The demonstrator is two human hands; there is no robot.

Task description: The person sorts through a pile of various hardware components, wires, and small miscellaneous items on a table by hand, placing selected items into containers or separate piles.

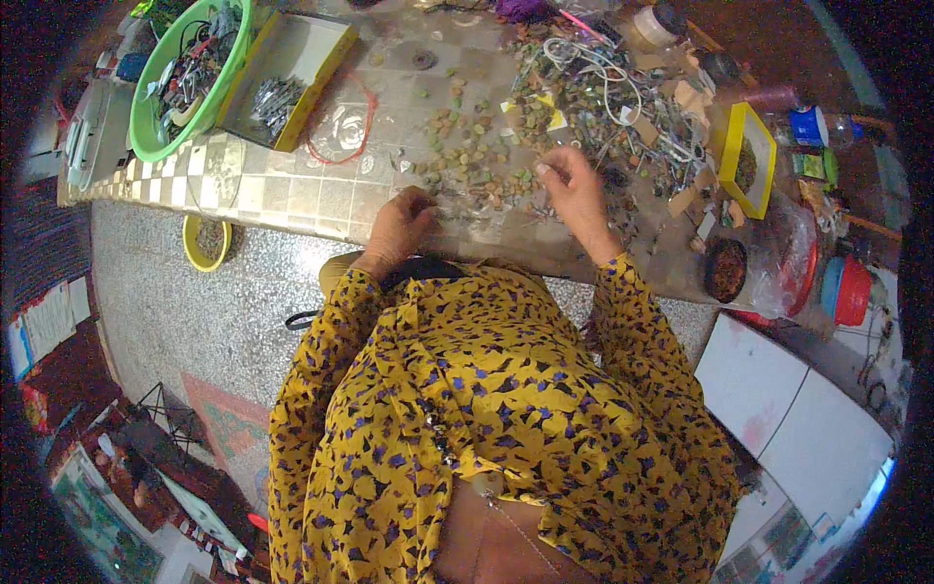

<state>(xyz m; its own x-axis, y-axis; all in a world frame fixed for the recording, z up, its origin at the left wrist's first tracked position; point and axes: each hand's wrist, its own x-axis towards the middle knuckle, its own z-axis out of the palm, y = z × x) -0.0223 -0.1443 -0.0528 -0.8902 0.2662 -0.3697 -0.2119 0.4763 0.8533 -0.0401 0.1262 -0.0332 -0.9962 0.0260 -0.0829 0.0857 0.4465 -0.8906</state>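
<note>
Small green, brown and orange pebble-like pieces [477, 136] lie scattered over the table in front of me. At the table's near edge, my left hand [399, 229] is closed with its fingers curled; whatever they may hold is hidden. Over the right side of the scattered pieces is my right hand [576, 190], its thumb and index finger brought together. Anything in that pinch is too small to make out. Beyond my right hand spreads a dense heap of mixed small parts [671, 146], with a white cable [623, 83] looped on top.
A green basin [138, 127] of metal odds and ends stands at the far left, beside a yellow-edged box [316, 58] with metal pieces. A red cord loop [373, 107] lies nearby. Rightward are a yellow tray [730, 146] and a dark bowl [726, 270]. A yellow bowl [226, 243] sits below the table.
</note>
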